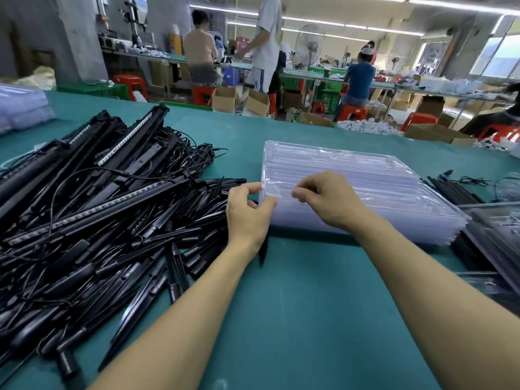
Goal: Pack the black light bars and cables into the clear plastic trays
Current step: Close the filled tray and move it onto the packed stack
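A stack of clear plastic trays (380, 175) lies on the green table (295, 319), right of centre. My left hand (247, 212) pinches the stack's near left corner between thumb and fingers. Just to its right, my right hand (323, 198) pinches the near edge of the top tray. A big heap of black light bars and cables (92, 209) covers the left half of the table, touching the stack's left side.
More black bars (455, 190) lie right of the stack, and packed trays (498, 237) sit at the right edge. Another pile of clear trays (22, 108) is at the far left. People work at benches behind the table, among red stools and cardboard boxes.
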Available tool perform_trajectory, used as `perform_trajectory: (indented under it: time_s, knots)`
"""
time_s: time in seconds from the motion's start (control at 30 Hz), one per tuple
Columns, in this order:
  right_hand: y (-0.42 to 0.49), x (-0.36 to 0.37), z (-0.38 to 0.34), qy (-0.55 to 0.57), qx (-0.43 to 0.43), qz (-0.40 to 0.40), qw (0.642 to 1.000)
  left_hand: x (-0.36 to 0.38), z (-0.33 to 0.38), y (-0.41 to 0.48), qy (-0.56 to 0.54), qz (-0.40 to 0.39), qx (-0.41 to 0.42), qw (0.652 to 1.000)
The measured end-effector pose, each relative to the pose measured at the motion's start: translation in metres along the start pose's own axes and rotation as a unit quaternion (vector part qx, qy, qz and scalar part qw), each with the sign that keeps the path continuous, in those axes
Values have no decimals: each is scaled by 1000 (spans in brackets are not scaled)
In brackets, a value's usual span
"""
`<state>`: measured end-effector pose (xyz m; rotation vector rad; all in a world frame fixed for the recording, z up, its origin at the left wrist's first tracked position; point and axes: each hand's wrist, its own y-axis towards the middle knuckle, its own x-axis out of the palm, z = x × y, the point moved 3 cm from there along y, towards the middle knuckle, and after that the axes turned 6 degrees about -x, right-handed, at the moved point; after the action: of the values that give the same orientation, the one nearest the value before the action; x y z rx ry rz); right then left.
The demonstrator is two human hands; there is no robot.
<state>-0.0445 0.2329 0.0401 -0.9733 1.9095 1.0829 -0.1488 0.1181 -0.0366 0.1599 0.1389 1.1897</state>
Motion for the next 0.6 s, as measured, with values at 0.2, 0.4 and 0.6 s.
perform_trajectory:
  time_s: [0.2, 0.4, 0.6]
  knots:
    - [-7, 7, -4, -61, 4, -5, 998, -3, 2, -6, 55, -8, 41, 998]
    - [2, -15, -16, -80, -14, 169, 982, 4, 3, -8, 159, -24, 71, 984]
    - [33, -44, -15, -41, 65, 234, 969, -1, 11, -5, 312, -99, 163, 931]
